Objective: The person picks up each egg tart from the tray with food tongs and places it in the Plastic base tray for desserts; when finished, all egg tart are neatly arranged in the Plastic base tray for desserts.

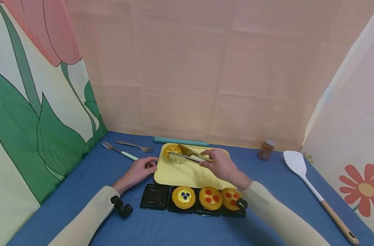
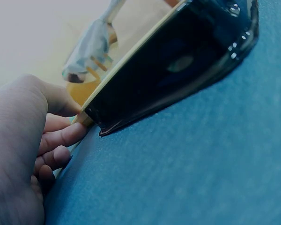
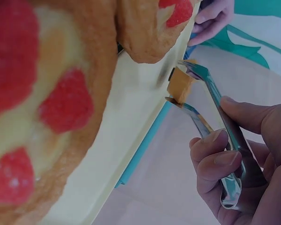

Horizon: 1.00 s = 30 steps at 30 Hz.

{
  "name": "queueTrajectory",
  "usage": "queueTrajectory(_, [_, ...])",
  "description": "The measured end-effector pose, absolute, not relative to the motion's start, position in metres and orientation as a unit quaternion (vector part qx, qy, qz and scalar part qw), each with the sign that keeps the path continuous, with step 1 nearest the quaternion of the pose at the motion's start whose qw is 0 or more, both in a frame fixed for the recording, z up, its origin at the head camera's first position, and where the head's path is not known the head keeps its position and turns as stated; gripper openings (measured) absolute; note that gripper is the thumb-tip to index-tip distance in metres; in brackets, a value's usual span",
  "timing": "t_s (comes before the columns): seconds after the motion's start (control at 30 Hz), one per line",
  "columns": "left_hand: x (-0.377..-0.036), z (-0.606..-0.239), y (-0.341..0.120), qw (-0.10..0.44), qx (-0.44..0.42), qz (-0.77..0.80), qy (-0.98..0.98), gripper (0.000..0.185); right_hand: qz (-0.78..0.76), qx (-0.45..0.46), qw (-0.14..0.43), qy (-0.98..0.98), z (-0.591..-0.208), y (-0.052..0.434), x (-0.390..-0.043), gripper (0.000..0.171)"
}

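My right hand [image 1: 216, 165] grips metal tongs [image 1: 187, 157], whose tips close round a small yellow tart [image 1: 172, 150] at the far left corner of the yellow tray [image 1: 187, 176]. In the right wrist view the tongs [image 3: 225, 136] pinch the tart's edge [image 3: 180, 86]. With curled fingers, my left hand [image 1: 142, 169] holds the tray's left edge, thumb above and fingers [image 2: 65, 136] against the corner. In front lies a black compartment tray [image 1: 154, 196] with one cell bare. It holds a blueberry tart [image 1: 183, 197] and two red-topped tarts [image 1: 210, 198] [image 1: 231, 197].
Two forks [image 1: 125, 150] lie at the back left on the blue cloth, and a teal stick [image 1: 181, 141] lies behind the yellow tray. A brown spice jar [image 1: 265, 149] stands at the back right. A white spatula [image 1: 313, 188] with a wooden handle lies along the right side.
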<state>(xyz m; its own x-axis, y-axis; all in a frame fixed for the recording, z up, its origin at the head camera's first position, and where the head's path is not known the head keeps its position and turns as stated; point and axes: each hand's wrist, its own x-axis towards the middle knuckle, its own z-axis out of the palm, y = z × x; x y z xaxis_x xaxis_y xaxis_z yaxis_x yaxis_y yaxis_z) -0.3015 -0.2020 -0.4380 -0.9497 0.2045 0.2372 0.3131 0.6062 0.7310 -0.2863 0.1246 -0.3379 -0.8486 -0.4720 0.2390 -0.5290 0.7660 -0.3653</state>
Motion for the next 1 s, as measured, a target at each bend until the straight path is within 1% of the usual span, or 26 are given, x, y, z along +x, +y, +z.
queueTrajectory(0.33, [-0.302,-0.440,-0.203,0.068,-0.147,-0.416,-0.895,0.036,0.243,0.262,0.067,-0.931,-0.337,0.135,-0.271,0.036])
queueTrajectory(0.57, [-0.302,-0.440,-0.203,0.065,-0.147,-0.414,-0.896,0.037,0.259,0.267,0.079,-0.925,-0.334,0.143,-0.251,0.035])
queueTrajectory(1.0, [-0.303,-0.439,-0.202,0.060,-0.137,-0.406,-0.901,0.037,0.286,0.282,0.080,-0.912,-0.331,0.153,-0.221,0.036])
